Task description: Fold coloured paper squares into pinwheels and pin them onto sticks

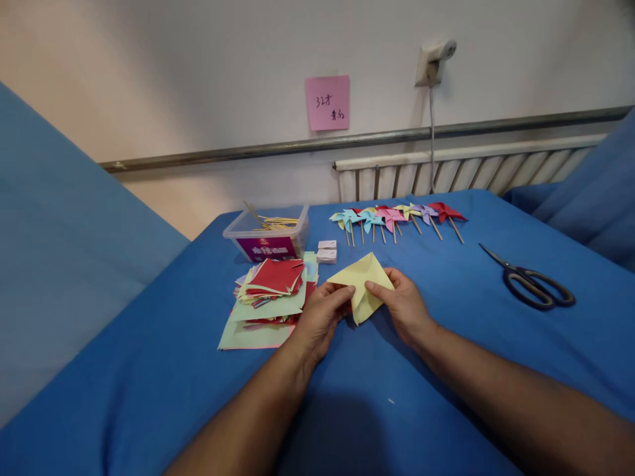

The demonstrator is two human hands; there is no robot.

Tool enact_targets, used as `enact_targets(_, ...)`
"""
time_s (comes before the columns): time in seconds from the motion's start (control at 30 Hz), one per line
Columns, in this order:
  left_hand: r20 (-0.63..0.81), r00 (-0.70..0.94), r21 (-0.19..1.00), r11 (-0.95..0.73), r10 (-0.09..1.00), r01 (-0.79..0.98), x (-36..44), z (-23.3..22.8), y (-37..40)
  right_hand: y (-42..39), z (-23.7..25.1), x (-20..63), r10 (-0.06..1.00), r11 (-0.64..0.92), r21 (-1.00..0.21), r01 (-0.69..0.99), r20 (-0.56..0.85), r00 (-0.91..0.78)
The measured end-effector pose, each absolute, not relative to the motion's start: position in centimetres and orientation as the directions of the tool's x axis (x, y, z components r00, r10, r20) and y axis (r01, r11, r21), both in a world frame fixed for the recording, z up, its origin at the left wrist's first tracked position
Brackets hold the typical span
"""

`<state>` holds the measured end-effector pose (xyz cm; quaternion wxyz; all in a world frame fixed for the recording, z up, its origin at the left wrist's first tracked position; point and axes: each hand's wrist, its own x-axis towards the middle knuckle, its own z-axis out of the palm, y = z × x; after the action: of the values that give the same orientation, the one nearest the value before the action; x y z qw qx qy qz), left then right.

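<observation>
"While the left hand (322,311) and the right hand (407,305) are so close together, what do they hold?"

"One pale yellow sheet (368,270), creased, between them. The left pinches its left edge and the right its right side, both thumbs on top."

"And beyond them?"

"Pinwheels (390,217), side by side on the blue cloth (149,357), with two small white boxes (327,255) nearer the hands."

"What's left of the left hand?"

"Stacked coloured paper (275,276), just beside it; behind that, a plastic tub (270,248) of thin sticks (278,222)."

"And the scissors (533,284)?"

"Well to the right of the right hand, tips pointing away."
</observation>
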<state>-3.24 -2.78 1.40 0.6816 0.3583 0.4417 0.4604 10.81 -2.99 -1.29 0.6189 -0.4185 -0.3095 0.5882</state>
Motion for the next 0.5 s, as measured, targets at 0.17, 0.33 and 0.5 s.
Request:
enact_targets(0.17,-0.310,0.247,0.894,0.370,0.918,-0.252,-3.03,0.91,-2.77,-3.24,-1.12,10.58,0.990,-0.031,-0.885,-0.465,-0.090,0.105)
enact_targets(0.33,-0.316,0.239,0.899,0.370,0.918,-0.234,-3.12,0.59,-2.57,-3.39,-1.19,10.44,0.990,-0.083,-0.864,-0.497,-0.129,0.058)
enact_targets(0.5,-0.337,0.187,0.896,0.375,0.923,-0.238,-3.09,0.66,-2.67,-3.35,-1.26,10.46,0.991,-0.073,-0.866,-0.494,-0.117,0.059)
